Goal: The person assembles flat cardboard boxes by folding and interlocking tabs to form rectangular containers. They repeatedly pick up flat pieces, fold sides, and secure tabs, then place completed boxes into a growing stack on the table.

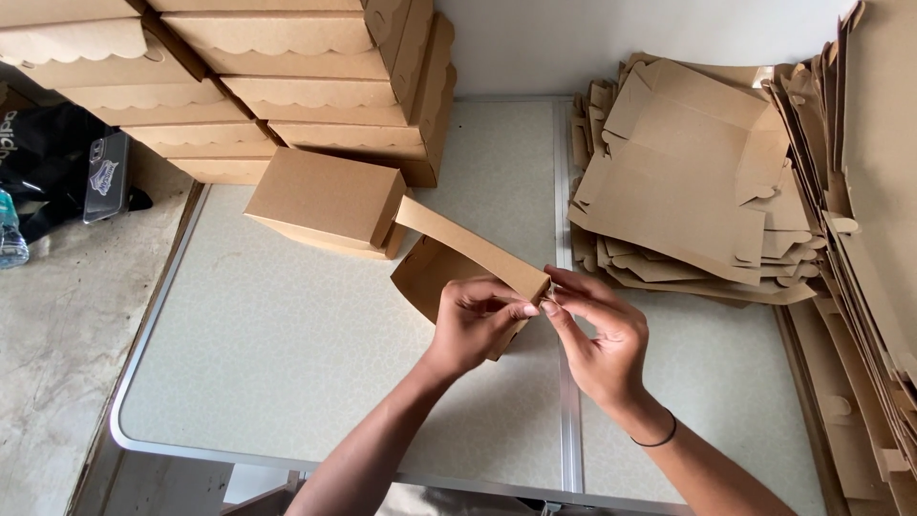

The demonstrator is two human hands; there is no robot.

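A brown cardboard box [330, 199] is held up over the pale table [267, 354], its lid part folded and a long flap reaching down to the right. My left hand [478, 320] pinches the near end of that flap from the left. My right hand [597, 330] meets it from the right, thumb and fingers pressing the same corner. A thin dark band circles the right wrist. Both hands sit close together near the middle of the view.
Folded brown boxes [287, 76] with scalloped lids are stacked at the back left. A pile of flat box blanks [683, 182] lies at the right, with more blanks [869, 239] leaning along the right edge. A phone [105, 177] and dark bag lie at the far left.
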